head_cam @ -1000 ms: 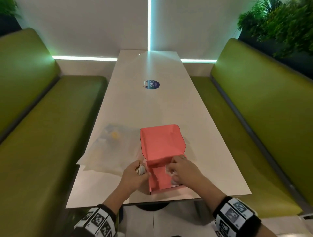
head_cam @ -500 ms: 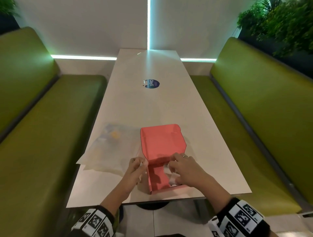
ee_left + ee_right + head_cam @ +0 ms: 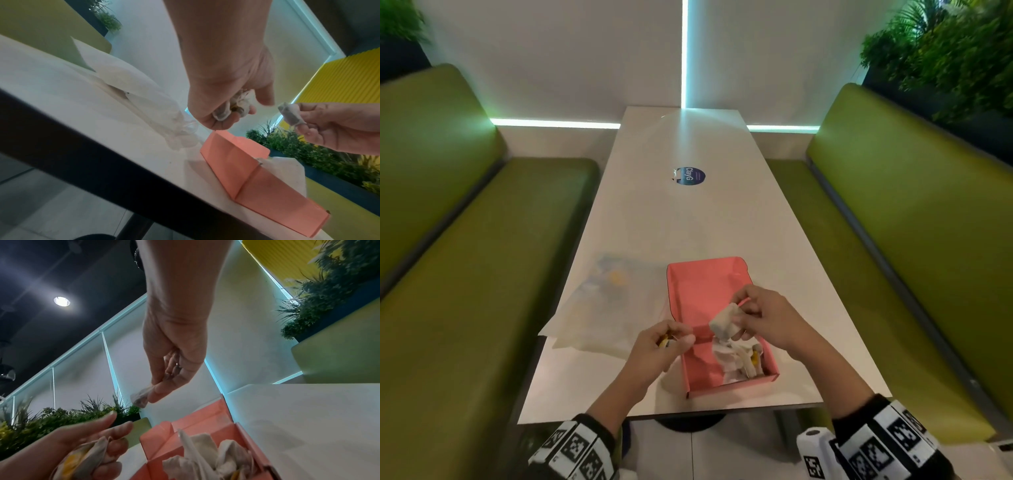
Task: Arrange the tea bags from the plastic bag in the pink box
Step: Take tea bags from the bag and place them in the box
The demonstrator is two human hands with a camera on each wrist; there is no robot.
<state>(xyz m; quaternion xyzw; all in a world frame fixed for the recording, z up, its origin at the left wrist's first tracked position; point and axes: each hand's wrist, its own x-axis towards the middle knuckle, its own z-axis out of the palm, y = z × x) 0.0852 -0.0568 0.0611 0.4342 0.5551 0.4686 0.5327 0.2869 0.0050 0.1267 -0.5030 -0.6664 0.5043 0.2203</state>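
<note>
Head view: from above the near table (image 3: 688, 222) edge, facing forward and down its length to the far wall; both hands and the box (image 3: 698, 294) sit at lower centre, benches at the frame sides.

Left wrist view: low, close under the left hand (image 3: 224, 91), tilted; looks up past it across the table, box (image 3: 257, 178) at lower right, right hand (image 3: 339, 128) at right edge.

Right wrist view: low, close under the right hand (image 3: 174, 353), facing up toward ceiling and wall; box (image 3: 205, 431) at bottom centre, left hand (image 3: 82, 447) at lower left.

Shared by all three: both hands, box, tabletop.
</note>
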